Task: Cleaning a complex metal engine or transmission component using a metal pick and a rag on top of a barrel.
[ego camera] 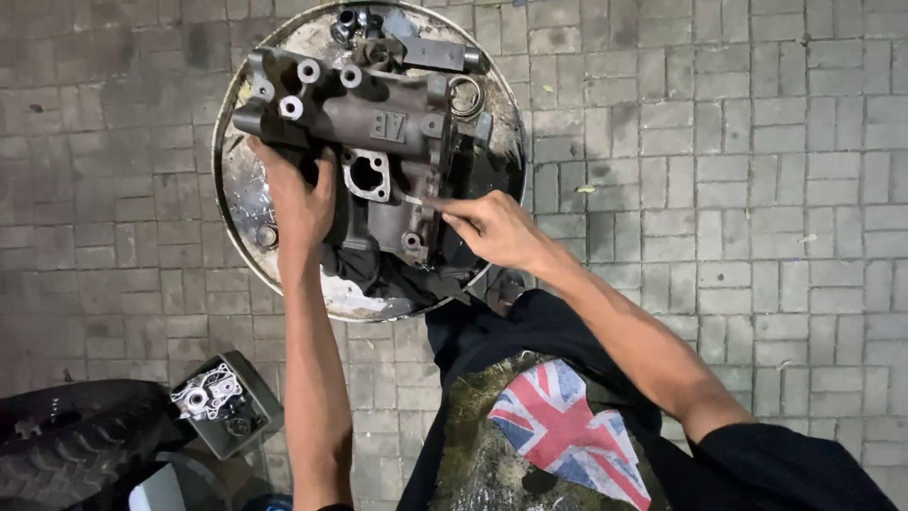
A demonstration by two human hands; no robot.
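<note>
A grey cast-metal engine part (378, 142) with round bosses and a square opening lies in a round metal pan (236, 180) on the paving. My left hand (298, 199) grips the part's left lower side. My right hand (497, 227) pinches a thin metal tool or pin (426, 202) whose tip touches the part's right edge. Whether the tool is a blade or a pin is too small to tell.
Loose nuts, a ring (465, 95) and a flat metal bar (435, 55) lie at the pan's far rim. A smaller metal part (213, 396) sits in a square box at the lower left beside a black tyre (66, 445). Grey brick paving (738, 170) surrounds everything.
</note>
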